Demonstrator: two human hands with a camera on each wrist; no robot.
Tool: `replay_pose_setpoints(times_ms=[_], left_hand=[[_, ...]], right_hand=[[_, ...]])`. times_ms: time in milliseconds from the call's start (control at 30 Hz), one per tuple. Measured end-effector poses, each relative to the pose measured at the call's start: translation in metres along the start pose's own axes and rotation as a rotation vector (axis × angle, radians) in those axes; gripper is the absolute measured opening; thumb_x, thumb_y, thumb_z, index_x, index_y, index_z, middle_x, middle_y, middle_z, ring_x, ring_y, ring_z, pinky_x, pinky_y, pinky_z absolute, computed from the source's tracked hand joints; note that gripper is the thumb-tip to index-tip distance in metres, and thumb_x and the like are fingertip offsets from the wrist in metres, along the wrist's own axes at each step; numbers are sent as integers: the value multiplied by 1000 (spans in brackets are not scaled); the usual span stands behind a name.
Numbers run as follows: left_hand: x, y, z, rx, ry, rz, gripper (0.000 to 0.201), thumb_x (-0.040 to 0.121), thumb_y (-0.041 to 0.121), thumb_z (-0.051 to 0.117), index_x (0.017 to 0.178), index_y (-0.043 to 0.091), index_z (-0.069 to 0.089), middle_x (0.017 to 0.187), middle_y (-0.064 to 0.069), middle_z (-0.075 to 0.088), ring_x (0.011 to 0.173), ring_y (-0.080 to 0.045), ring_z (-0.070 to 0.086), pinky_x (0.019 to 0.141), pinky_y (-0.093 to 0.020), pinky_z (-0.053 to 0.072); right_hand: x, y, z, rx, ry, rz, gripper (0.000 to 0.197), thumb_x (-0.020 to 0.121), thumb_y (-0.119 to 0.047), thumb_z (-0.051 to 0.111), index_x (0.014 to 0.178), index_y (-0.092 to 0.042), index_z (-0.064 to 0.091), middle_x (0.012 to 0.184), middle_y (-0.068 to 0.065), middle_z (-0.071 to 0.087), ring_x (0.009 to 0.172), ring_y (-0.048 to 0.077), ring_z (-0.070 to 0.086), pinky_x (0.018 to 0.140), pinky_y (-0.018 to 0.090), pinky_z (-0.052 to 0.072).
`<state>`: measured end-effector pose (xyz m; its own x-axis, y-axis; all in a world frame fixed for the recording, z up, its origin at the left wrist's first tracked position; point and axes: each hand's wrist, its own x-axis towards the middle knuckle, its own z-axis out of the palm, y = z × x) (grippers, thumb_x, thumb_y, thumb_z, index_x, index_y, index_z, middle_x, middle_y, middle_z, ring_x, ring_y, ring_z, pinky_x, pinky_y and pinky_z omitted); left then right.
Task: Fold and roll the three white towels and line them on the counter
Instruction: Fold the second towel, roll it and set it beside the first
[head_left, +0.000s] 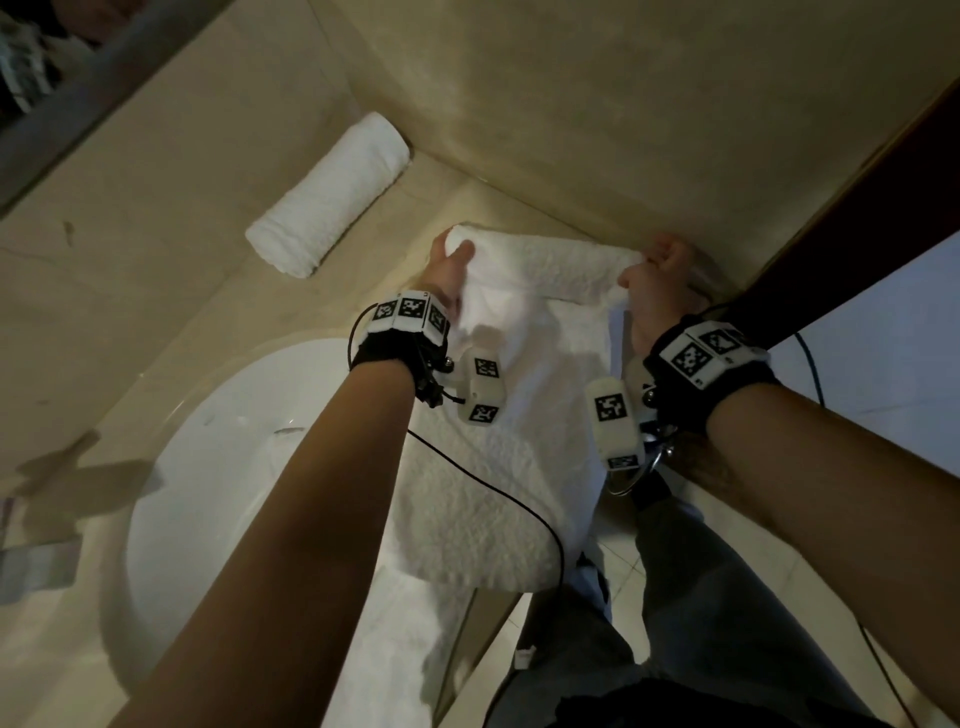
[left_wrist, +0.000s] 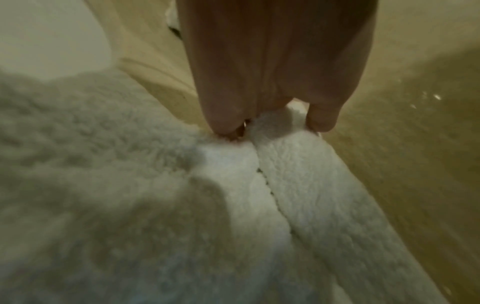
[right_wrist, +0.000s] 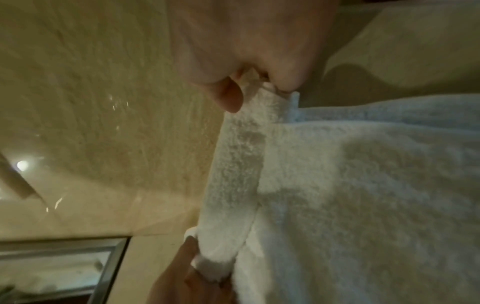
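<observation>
Two hands: your left hand (head_left: 448, 270) and right hand (head_left: 655, 283) pinch the fluffy towel's (head_left: 498, 441) rolled far end | rolled towel (head_left: 328, 195) far left on counter (head_left: 156, 270)

Towels (head_left: 498, 441) white; counter (head_left: 156, 218) beige; wristbands (head_left: 384, 353) blk w/ b&w checker tags.

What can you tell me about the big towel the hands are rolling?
The towel is white, fluffy terry cloth. Its far end is rolled into a thin tube lying on the beige counter near the wall. The left hand and right hand each grip one end of the roll. The rest lies flat, partly over the sink, hanging off the counter's front.
</observation>
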<state>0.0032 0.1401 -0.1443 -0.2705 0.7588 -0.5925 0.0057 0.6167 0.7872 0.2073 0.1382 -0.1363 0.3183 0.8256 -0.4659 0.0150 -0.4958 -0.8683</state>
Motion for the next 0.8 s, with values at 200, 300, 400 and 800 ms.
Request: replay_pose_setpoints(times_ms=[200,300,400,800], left_hand=[[9,-2,-3,232,42,-16,78,69,66,46,138,41,19,139,-12,43,124,-36,44,100,-57,38],[-6,13,-5,176,27,59,52,95,33,43,143,27,25,140,-15,41,127,-32,41,104,-49,37],[-3,13,-13,96,55,106,44,89,2,46,130,20,47,125,-13,54,107,-28,55,90,-44,51],[-17,-10,-35,423,-13,302,58,77,-21,45,119,17,56,106,-1,53,80,-15,54,52,-10,47]], right_hand=[[0,-8,1,-108,-221,-11,58,90,5,40,144,-13,30,145,11,34,128,24,38,86,23,34],[7,-20,-4,-447,-342,-101,51,92,2,37,141,-13,39,140,12,42,127,27,42,80,21,34],[11,-20,-10,-716,-370,-251,49,86,-1,50,134,-10,45,135,16,47,122,32,47,88,28,39],[-27,14,-17,-1216,-231,-741,34,81,11,47,111,-6,49,122,22,37,112,36,38,76,45,44]])
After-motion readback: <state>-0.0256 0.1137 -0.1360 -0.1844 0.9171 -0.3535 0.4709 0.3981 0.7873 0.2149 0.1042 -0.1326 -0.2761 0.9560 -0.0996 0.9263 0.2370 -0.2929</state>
